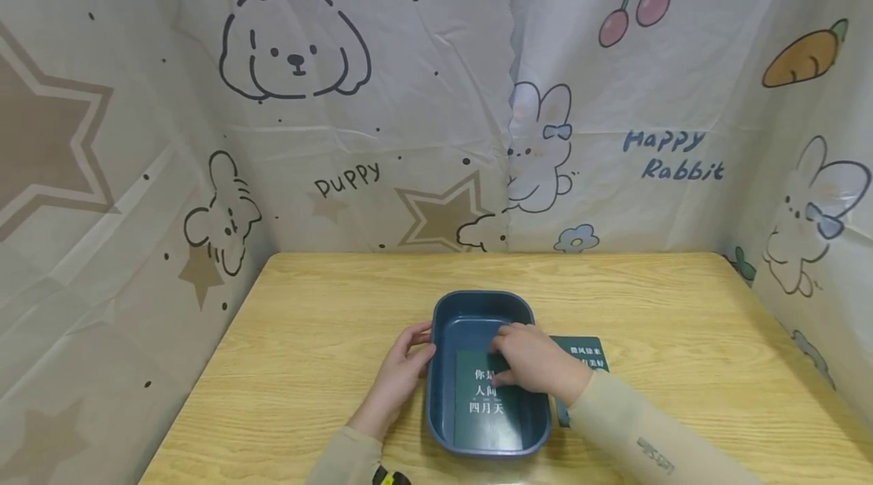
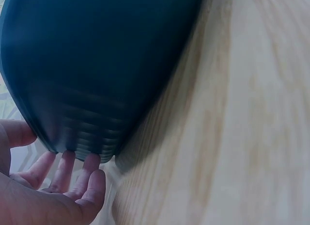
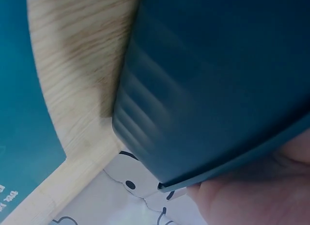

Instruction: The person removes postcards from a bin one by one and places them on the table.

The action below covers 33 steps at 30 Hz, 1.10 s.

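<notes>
A deep blue rectangular tray [image 1: 447, 318] with rounded corners stands on the table. Inside it lies a flat dark green card [image 1: 477, 424] printed with white Chinese characters. My right hand [image 1: 542, 364] reaches over the tray's right rim and pinches the card near its upper edge, thumb on the printed face. In the right wrist view the tray's ribbed outer wall [image 3: 193, 89] hides the fingertips. Along the tray's left side, my left hand [image 1: 402, 367] touches the outer wall with extended fingers [image 2: 63, 171]; its thumb is at the rim.
A second dark green card [image 1: 586, 352] with white characters lies on the table just right of the tray, partly under my right forearm. The wooden table [image 1: 327, 303] is bordered at the back and sides by a printed cloth curtain [image 1: 436, 91].
</notes>
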Available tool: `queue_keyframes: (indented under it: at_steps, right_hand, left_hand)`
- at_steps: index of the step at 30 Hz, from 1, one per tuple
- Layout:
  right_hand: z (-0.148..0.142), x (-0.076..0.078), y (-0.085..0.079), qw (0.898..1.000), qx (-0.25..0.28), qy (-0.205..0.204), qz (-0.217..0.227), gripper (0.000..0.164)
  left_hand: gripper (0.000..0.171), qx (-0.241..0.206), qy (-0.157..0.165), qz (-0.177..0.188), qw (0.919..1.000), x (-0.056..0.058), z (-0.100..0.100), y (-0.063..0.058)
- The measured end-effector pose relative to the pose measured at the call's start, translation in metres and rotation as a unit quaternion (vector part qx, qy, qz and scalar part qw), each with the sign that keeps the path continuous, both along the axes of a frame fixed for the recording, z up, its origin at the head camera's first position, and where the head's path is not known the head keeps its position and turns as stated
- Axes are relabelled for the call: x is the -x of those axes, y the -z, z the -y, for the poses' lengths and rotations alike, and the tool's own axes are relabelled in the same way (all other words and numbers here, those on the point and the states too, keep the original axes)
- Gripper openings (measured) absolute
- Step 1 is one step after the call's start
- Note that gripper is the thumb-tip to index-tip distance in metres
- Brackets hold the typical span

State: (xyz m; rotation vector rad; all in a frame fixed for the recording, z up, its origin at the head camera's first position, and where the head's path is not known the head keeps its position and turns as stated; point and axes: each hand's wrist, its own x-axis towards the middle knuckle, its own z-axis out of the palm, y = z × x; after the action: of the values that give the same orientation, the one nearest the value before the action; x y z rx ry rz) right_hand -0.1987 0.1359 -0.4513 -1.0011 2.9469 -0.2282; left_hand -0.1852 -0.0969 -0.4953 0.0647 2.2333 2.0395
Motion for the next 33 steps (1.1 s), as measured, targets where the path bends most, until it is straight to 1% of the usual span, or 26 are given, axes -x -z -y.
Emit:
queue_keyframes:
  at_steps: [6,9,13,15,17,19,21,24,26,33]
  right_hand:
    - [0.002,-0.001,0.0,1.0,-0.023,0.01,-0.004,0.05]
    - [0.004,-0.001,0.0,0.999,-0.029,0.016,-0.007,0.053]
    - [0.005,-0.001,0.0,0.999,-0.036,0.023,-0.006,0.055]
    - [0.005,-0.001,0.0,0.999,-0.038,0.024,-0.003,0.054]
    - [0.006,0.0,0.0,0.999,-0.038,0.025,-0.001,0.054]
    - [0.006,0.0,0.0,0.999,-0.037,0.027,0.001,0.054]
    - [0.006,0.0,0.001,0.999,-0.036,0.029,0.002,0.055]
    - [0.006,0.001,0.002,0.999,-0.026,0.032,0.004,0.055]
    - [0.005,0.002,0.002,0.999,-0.019,0.033,0.004,0.054]
    - [0.004,0.004,0.003,0.999,0.018,0.027,0.011,0.048]
  left_hand:
    - [0.042,-0.012,0.005,-0.007,0.9999,0.0,-0.001,0.0]
    - [0.042,-0.016,0.006,-0.006,0.9998,-0.001,-0.002,-0.003]
    - [0.041,-0.01,0.005,0.0,0.9999,-0.003,-0.003,-0.012]
    - [0.042,-0.011,0.005,-0.001,0.9999,-0.003,-0.002,-0.013]
    - [0.042,-0.011,0.004,-0.001,0.9999,-0.002,-0.002,-0.011]
    - [0.042,-0.011,0.004,0.0,0.9999,-0.004,-0.003,-0.014]
    - [0.042,-0.009,0.004,-0.001,1.0,-0.003,-0.002,-0.011]
    - [0.042,-0.003,0.002,0.002,1.0,-0.002,-0.002,-0.009]
    - [0.042,-0.003,0.002,0.003,1.0,0.002,-0.001,-0.001]
    - [0.042,-0.002,0.002,0.002,1.0,0.002,0.0,0.002]
